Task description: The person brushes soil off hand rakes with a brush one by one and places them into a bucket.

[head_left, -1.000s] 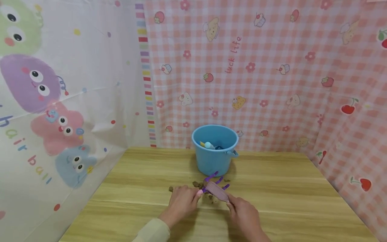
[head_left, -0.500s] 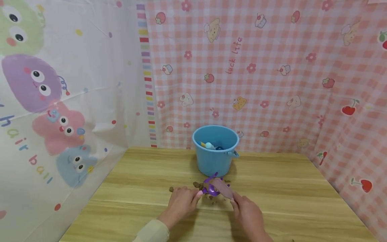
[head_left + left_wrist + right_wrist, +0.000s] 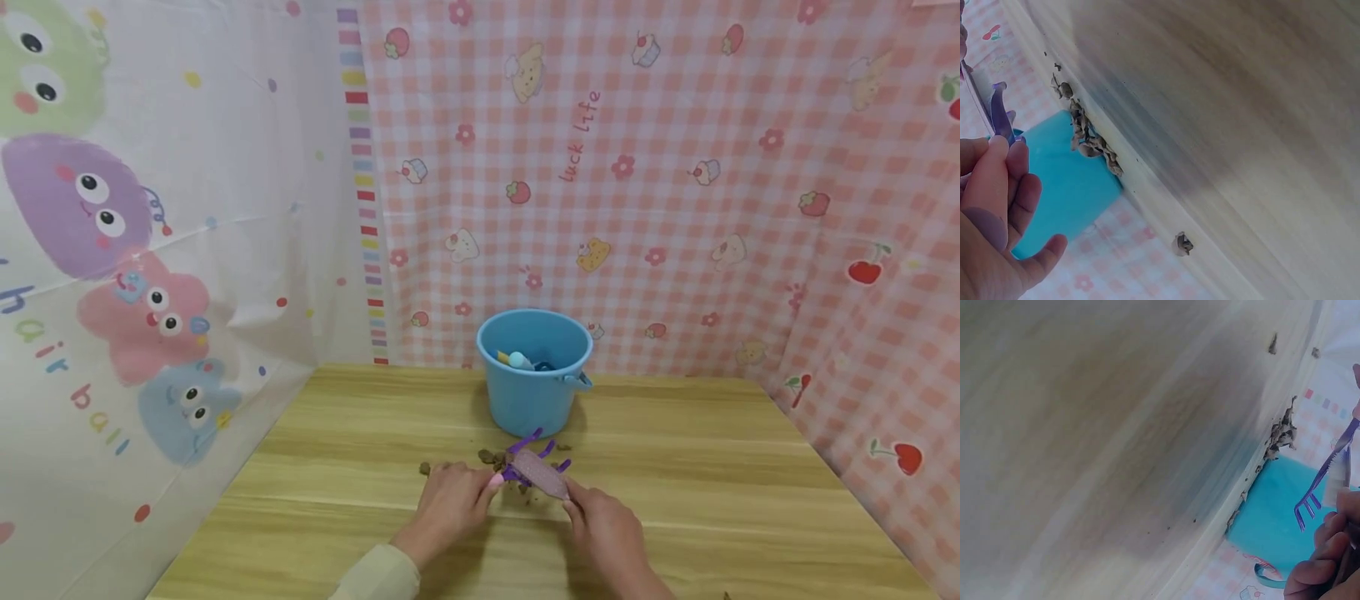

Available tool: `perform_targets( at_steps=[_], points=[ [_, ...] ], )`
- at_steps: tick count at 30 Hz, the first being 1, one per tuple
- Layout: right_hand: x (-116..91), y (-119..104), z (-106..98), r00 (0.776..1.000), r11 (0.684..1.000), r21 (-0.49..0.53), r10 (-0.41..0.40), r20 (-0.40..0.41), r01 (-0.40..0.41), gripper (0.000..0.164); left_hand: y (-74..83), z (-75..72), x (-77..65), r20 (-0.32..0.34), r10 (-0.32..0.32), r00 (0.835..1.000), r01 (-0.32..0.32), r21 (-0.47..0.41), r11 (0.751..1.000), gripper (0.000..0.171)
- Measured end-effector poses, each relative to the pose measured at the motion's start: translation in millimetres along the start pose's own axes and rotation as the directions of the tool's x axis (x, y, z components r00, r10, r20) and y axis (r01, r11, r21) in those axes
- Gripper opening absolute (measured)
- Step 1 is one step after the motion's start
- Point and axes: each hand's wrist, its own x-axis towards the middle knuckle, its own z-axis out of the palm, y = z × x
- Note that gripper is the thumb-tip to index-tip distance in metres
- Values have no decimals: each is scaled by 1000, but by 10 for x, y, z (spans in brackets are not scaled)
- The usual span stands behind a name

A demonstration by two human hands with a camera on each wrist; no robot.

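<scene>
My left hand (image 3: pixel 453 498) grips the pink handle (image 3: pixel 988 184) of a small purple hand rake (image 3: pixel 517 477), whose prongs point away to the right. In my right hand (image 3: pixel 611 533) is a brush with a mauve back (image 3: pixel 542 475); pale bristles (image 3: pixel 1337 478) show in the right wrist view. The brush lies across the rake head and hides much of it. Both tools are held above the table, just in front of a blue bucket (image 3: pixel 528 404). Brown crumbly clumps (image 3: pixel 1088 140) are scattered on the table below the tools.
Inside the bucket are a few items, among them a light-blue round end (image 3: pixel 517 360); its handle (image 3: pixel 579 381) hangs at the right. A lone brown clump (image 3: pixel 424 469) lies left. A pink checked curtain (image 3: pixel 630 167) stands behind the wooden table (image 3: pixel 712 467).
The brush slid right along the rake, uncovering its purple head, then came back left over it. The left hand and the bucket stay nearly in place.
</scene>
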Motion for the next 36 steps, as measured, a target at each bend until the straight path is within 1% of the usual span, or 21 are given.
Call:
perform_targets(
  at_steps=[5,11,17,22,26,29,32,34,36],
  points=[
    [4,40,0,1000,999,-36,18,16,-17,31,-3,4,11,20,0,1000,1,-5,1000,39],
    [-6,62,26,1000,997,-79,10,-12,-11,30,14,7,23,29,3,1000,-3,-4,1000,37],
    [8,63,46,1000,995,-102,8,-10,-9,31,16,21,16,40,-6,999,7,-15,1000,38],
    [18,83,72,1000,994,-107,-3,-25,1,30,17,24,1,19,-1,1000,1,-10,1000,35],
    [34,111,71,1000,994,-107,16,-26,-18,30,14,21,-1,22,-2,1000,3,-10,1000,35],
    [41,109,36,997,995,-82,60,-51,-64,29,12,18,6,42,-15,999,16,-15,1000,37],
    [57,50,-8,995,996,-11,84,-58,-84,31,19,6,19,48,-21,999,22,-15,1000,39],
    [71,-15,-21,996,995,49,87,-28,-86,33,28,-5,30,44,-12,999,12,-19,1000,40],
    [76,-69,-16,998,994,84,63,4,-63,33,46,-20,43,33,1,999,0,-28,1000,41]
  ],
)
